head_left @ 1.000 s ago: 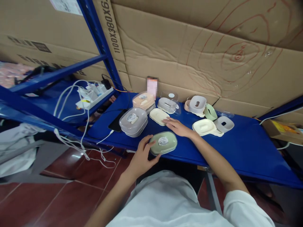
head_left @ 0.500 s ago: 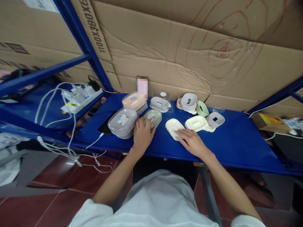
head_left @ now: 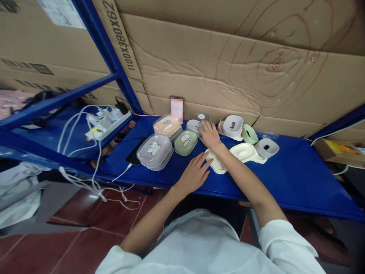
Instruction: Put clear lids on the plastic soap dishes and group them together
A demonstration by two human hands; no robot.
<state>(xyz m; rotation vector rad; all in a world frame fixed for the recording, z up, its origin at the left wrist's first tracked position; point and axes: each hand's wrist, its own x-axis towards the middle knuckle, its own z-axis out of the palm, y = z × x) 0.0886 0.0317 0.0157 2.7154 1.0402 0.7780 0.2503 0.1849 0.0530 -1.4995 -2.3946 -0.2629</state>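
Note:
My left hand [head_left: 194, 174] is open, with fingers stretched over the blue shelf and their tips at the left edge of a cream plastic tray [head_left: 219, 167]. Reaching farther back, my right hand [head_left: 210, 136] has its fingers apart at the right side of a small grey box with a clear cover [head_left: 193, 126]; the hand partly hides that box. My right forearm passes over the cream tray. Left of the hands are a green lidded box [head_left: 186, 143], a larger grey box with a clear lid [head_left: 155, 151] and a peach one [head_left: 167, 126].
A grey slotted cover [head_left: 233, 126], a green ring-shaped part [head_left: 249, 134], another cream tray [head_left: 243, 152] and a grey slotted piece [head_left: 267, 147] lie to the right. A phone [head_left: 177, 108] leans at the back. Cables and a power strip [head_left: 110, 123] crowd the left.
My left hand has left the green box and moved right to the cream tray. My right hand has gone from that tray back and left to the small grey box. The view has shifted slightly.

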